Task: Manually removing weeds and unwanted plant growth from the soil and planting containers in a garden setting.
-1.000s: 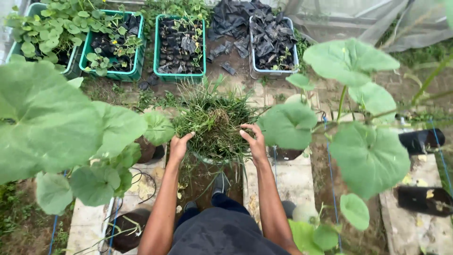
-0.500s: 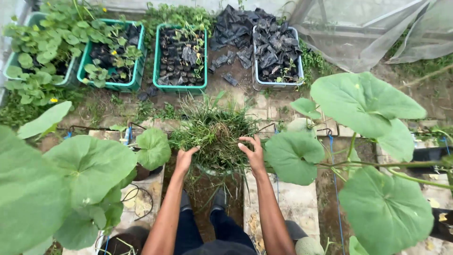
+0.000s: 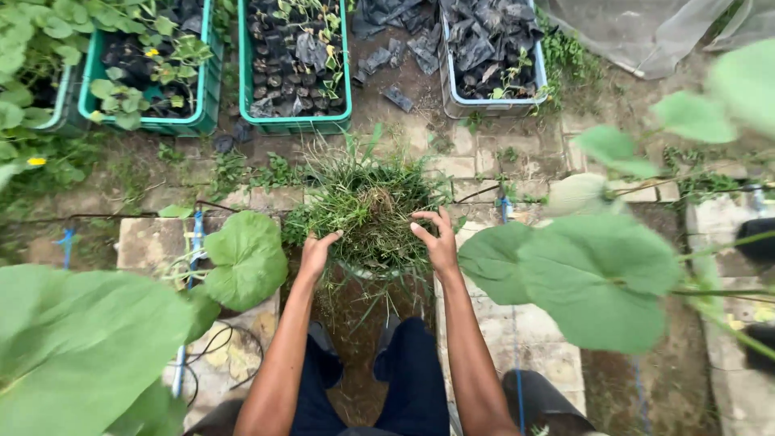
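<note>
- The person is standing over a container (image 3: 373, 273) heaped with pulled grass and weeds (image 3: 367, 211), holding it out in front of the body above the gap between two paved strips.
- The left hand (image 3: 313, 254) is pressing against the left side of the load, fingers (image 3: 331, 237) spread and curled onto the grass; the right hand (image 3: 436, 238) is doing the same on the right side, fingers (image 3: 424, 218) splayed across the clump.
- Both hands are clasping the load from opposite sides, which looks like a way of keeping the loose heap from spilling; only a pale sliver of the container's rim is showing under the grass.
- The person's dark trousers (image 3: 404, 379) are showing directly below the bundle.
- Ahead on the ground, green crates (image 3: 295, 123) and a pale crate (image 3: 492, 105) are holding black seedling bags, well apart from the hands.
- Broad squash-like leaves (image 3: 601, 274) are crowding in from both sides, close to each forearm.
- A thin blue line (image 3: 196, 242) is running over the paving (image 3: 149, 242) at left.
</note>
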